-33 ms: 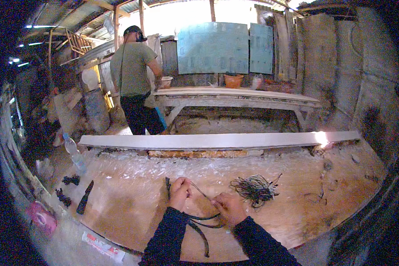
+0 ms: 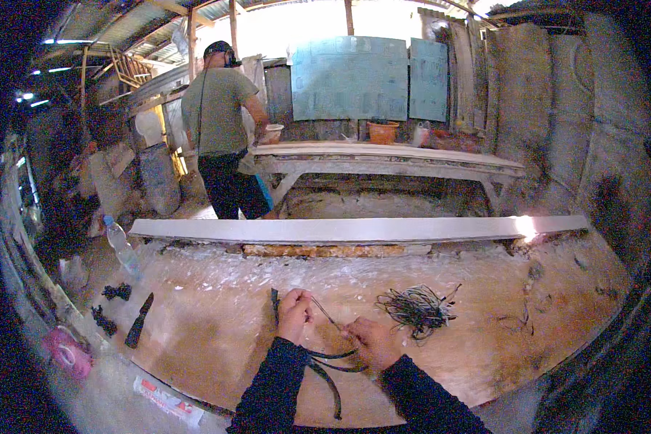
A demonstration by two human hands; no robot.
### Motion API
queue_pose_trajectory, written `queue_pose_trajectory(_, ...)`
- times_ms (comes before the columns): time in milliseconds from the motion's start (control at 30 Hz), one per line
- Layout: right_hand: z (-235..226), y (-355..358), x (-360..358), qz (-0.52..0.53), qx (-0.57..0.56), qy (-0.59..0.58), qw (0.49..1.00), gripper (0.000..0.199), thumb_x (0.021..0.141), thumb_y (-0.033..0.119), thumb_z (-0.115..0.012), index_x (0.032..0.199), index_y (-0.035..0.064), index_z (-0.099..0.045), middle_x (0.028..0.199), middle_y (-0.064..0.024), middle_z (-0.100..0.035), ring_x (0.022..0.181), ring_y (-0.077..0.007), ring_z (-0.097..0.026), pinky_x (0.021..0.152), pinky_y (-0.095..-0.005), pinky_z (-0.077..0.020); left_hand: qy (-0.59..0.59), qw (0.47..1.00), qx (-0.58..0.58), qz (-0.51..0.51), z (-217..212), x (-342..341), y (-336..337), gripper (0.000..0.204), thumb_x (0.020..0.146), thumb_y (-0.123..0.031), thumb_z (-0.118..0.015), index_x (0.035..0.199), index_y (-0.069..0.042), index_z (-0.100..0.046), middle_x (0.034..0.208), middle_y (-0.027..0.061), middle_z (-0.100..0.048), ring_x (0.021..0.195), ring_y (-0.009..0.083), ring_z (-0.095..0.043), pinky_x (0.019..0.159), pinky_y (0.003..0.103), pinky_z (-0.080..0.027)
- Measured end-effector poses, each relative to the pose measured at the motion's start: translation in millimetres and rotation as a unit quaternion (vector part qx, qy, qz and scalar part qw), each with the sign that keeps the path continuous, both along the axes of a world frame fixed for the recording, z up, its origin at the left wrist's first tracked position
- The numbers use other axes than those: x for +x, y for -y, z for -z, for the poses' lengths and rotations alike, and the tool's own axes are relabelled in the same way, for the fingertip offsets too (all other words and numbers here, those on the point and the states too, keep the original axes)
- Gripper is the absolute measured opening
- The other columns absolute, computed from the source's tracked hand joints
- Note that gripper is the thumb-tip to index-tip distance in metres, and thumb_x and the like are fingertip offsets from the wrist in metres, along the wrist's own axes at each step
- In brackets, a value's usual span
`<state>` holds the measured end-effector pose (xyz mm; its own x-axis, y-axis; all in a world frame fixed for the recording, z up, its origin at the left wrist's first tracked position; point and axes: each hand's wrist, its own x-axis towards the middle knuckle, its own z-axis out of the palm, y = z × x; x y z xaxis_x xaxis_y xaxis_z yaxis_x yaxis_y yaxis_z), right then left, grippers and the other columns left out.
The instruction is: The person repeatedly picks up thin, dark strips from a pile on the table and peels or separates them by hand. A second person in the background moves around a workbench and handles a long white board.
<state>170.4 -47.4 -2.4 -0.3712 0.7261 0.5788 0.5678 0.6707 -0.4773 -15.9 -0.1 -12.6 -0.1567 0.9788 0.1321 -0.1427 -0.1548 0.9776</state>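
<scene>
Rough wooden workbench (image 2: 217, 347) under me, a long pale plank (image 2: 354, 230) across its far edge, and a person (image 2: 224, 130) standing with their back to me beyond it. My left hand (image 2: 294, 315) is closed, pinching a thin dark strip (image 2: 327, 314) up near the top. My right hand (image 2: 369, 343) grips the same strip lower down. Its long axis runs from far-left to near-right between my 2 fists. More dark strips (image 2: 325, 369) trail toward me under my wrists. A loose tangle of strips (image 2: 416, 307) lies just right of my right hand, the nearer one to it.
</scene>
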Motion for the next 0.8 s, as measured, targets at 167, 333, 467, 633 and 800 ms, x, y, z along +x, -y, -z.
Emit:
queue_pose_trajectory(167, -7, 11, -7, -0.057, -0.044, -0.033, 0.997, 0.015, 0.08, 0.017, -0.054, 0.078, 0.0027, -0.058, 0.071, -0.0122, -0.053, 0.067, -0.0292, -0.054, 0.06, -0.037, -0.043, -0.116, 0.991, -0.052, -0.046, -10, -4, 1, 0.018, 0.083, -0.021, -0.055, 0.087, -0.004, -0.055, 0.061, -0.0022, -0.047, 0.05, 0.0048, -0.042, 0.044, 0.021, -0.036)
queue_pose_trajectory(333, -7, -9, 10, 0.017, -0.005, -0.035, 0.999, 0.013, 0.072, 0.015, -0.057, 0.074, 0.0025, -0.059, 0.068, -0.0135, -0.055, 0.063, -0.0292, -0.055, 0.056, -0.0371, -0.0434, -0.255, 0.966, 0.034, -0.007, -33, -21, 2, 0.019, 0.079, -0.02, -0.058, 0.093, -0.007, -0.058, 0.075, 0.002, -0.057, 0.064, 0.0131, -0.053, 0.059, 0.026, -0.044)
queue_pose_trajectory(467, -7, -25, 42, 0.119, 0.025, -0.099, 0.988, 0.013, 0.066, 0.013, -0.057, 0.07, 0.0017, -0.06, 0.067, -0.0148, -0.057, 0.062, -0.0287, -0.057, 0.054, -0.0372, -0.0439, -0.214, 0.966, 0.146, -0.027, -29, -53, -5, 0.022, 0.076, -0.021, -0.059, 0.092, -0.006, -0.06, 0.087, 0.009, -0.062, 0.079, 0.0226, -0.059, 0.072, 0.032, -0.046)
queue_pose_trajectory(633, -10, -34, 73, 0.355, 0.042, -0.024, 0.934, 0.012, 0.065, 0.014, -0.06, 0.07, 0.0035, -0.061, 0.07, -0.013, -0.059, 0.065, -0.0274, -0.058, 0.059, -0.0368, -0.0453, -0.396, 0.91, 0.078, -0.096, -10, -81, -10, 0.023, 0.071, -0.023, -0.064, 0.083, -0.003, -0.063, 0.073, 0.0132, -0.061, 0.067, 0.0218, -0.059, 0.063, 0.032, -0.046)
queue_pose_trajectory(800, -11, -37, 73, 0.391, 0.149, 0.019, 0.908, 0.014, 0.063, 0.015, -0.063, 0.073, 0.0053, -0.062, 0.075, -0.0098, -0.061, 0.073, -0.0269, -0.058, 0.067, -0.0372, -0.0451, -0.573, 0.815, -0.073, 0.047, -13, -76, -2, 0.033, 0.07, -0.035, -0.062, 0.071, -0.002, -0.064, 0.065, 0.0173, -0.059, 0.062, 0.0303, -0.059, 0.061, 0.037, -0.046)
